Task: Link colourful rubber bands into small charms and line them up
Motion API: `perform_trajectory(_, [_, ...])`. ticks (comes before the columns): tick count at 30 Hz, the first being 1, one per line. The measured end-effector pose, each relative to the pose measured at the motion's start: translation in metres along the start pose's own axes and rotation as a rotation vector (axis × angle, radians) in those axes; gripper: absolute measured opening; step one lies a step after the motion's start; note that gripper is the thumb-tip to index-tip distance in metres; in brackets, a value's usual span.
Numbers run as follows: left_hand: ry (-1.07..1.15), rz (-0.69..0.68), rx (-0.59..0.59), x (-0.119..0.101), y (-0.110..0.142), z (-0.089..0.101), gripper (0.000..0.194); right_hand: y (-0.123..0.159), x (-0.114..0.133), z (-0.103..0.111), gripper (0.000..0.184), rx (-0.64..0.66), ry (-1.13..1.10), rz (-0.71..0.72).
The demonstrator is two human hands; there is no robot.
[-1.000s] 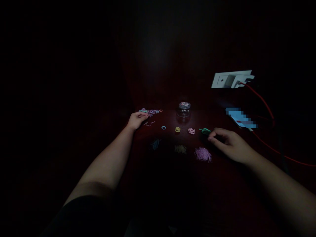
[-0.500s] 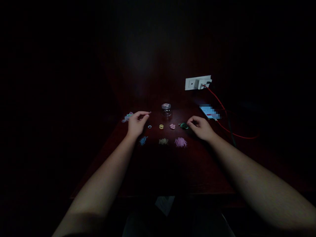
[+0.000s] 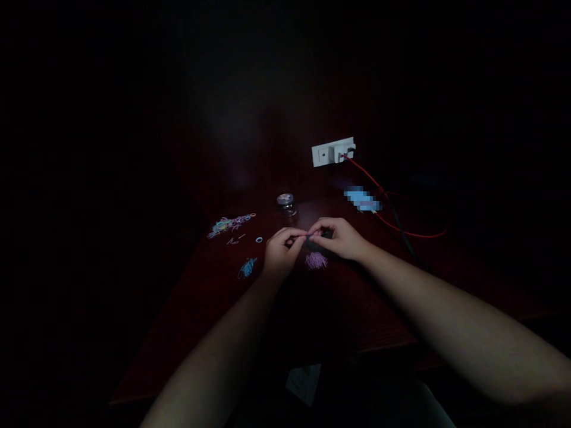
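Observation:
Over the table's middle, the fingertips of my left hand and my right hand meet in a pinch. A small pinkish rubber band shows between them; its exact shape is too dark to make out. Just below my right fingers is a pile of purple rubber bands. Left of my left hand are a single pale blue band and a pile of blue rubber bands. Farther left is a mixed pile of coloured bands, with some loose ones beside it. My hands hide the small bundles behind them.
A clear lidded jar stands behind my hands. At the right lies a phone with a blurred screen; a red cable runs from the wall outlet around it. The dark red table has its front edge near me.
My left hand has moved right from beside the mixed pile and my right hand left from the green bundle, so their fingertips now meet. The view has shifted right.

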State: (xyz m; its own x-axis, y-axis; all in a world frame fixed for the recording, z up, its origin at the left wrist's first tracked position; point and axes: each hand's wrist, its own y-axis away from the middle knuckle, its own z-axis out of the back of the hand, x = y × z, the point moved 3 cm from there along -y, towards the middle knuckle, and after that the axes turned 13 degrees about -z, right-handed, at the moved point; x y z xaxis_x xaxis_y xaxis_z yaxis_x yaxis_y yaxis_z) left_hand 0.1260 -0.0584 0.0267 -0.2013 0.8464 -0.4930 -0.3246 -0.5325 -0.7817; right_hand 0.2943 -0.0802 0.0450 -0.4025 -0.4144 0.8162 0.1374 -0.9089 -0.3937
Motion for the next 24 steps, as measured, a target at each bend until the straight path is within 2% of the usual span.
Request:
perform_trajectory(14, [0.033, 0.035, 0.061, 0.0054, 0.0036, -0.0051, 0.013, -0.0010, -0.0036, 0.0017, 0.016, -0.032, 0.050, 0.027])
perform_trajectory(21, [0.132, 0.093, -0.004, 0.0037, 0.0030, -0.0055, 0.017, -0.0007, -0.0054, 0.0033, 0.016, -0.042, 0.073, 0.018])
perform_trajectory(24, [0.148, 0.126, 0.014, 0.0065, 0.0044, -0.0066, 0.021, -0.0005, -0.0048, 0.0034, 0.016, -0.045, 0.077, 0.027])
